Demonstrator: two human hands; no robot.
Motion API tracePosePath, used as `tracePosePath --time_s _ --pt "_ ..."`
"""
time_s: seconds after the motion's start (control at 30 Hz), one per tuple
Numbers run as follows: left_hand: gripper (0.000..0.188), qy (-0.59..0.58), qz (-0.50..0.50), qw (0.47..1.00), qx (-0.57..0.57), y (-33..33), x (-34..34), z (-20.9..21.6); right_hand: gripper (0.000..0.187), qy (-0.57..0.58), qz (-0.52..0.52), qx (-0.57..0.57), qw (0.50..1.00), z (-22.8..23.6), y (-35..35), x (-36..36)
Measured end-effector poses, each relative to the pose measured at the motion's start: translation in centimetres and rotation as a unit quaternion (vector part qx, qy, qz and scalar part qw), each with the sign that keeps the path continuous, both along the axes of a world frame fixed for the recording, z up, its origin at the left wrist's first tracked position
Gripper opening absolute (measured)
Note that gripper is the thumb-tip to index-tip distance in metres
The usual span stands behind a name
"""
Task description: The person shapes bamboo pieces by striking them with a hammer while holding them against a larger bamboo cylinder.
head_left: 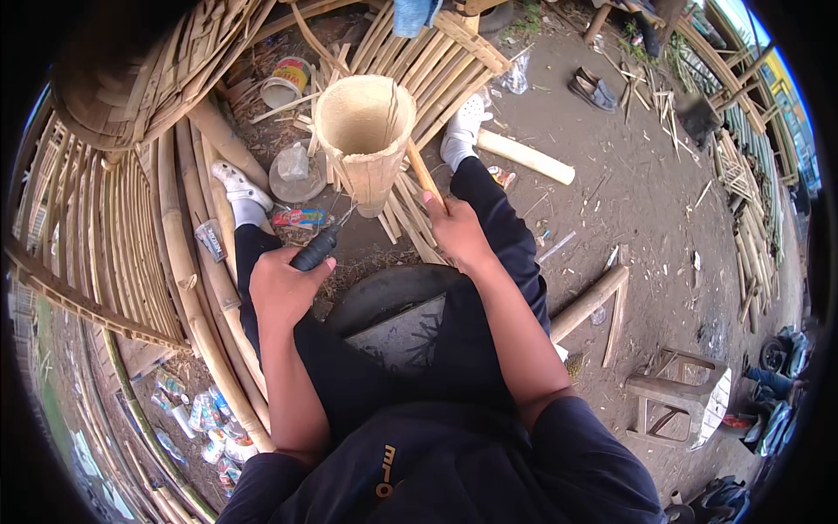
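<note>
A tapered, hollow wooden vessel [375, 175] stands between my feet, its wide mouth up and its rim uneven and cracked. My left hand [284, 286] is closed round the black-wrapped handle of a thin metal hand tool [315, 250]. The tool's narrow shaft reaches up to the lower side of the vessel; its tip is hard to make out. My right hand [457, 230] grips a light wooden stick-like handle [423, 173] just right of the vessel. The far end of that handle passes behind the vessel, so any head on it is hidden.
Bamboo poles [171, 227] and a slatted bamboo piece [96, 236] lie on the left. Split bamboo slats [436, 65] are beyond the vessel. A bucket [286, 83] stands behind left, a short pole [528, 157] lies right, and a plastic stool [681, 397] is farther right.
</note>
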State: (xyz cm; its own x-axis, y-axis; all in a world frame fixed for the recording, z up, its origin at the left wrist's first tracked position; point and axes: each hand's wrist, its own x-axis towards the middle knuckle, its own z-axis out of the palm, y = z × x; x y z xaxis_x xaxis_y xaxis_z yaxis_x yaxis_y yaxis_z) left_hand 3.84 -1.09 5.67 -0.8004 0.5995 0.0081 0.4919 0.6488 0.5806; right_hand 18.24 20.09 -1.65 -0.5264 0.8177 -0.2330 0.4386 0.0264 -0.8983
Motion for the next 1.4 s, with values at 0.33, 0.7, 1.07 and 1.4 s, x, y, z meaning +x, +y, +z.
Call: tracePosePath --time_s 0.33,0.7,1.07,1.4 --pt "0.033 -0.07 0.077 0.992 -0.073 -0.8 -5.0 -12.4 0.053 -0.098 0.078 -0.004 0.992 -11.4 -0.1 -3.6" --pt "0.03 -0.03 0.114 0.968 -0.222 1.0 -7.5 -15.3 0.05 -0.141 0.117 0.039 0.982 -13.4 0.9 -6.5" --pt "0.026 -0.026 0.116 0.969 -0.216 1.8 -5.7 -14.9 0.04 0.075 0.042 0.173 0.981 -7.4 1.2 -6.3" --pt "0.027 0.058 -0.005 0.98 -0.188 2.1 -5.3 -16.7 0.044 -0.052 0.103 0.156 0.981 -21.1 1.2 -4.7"
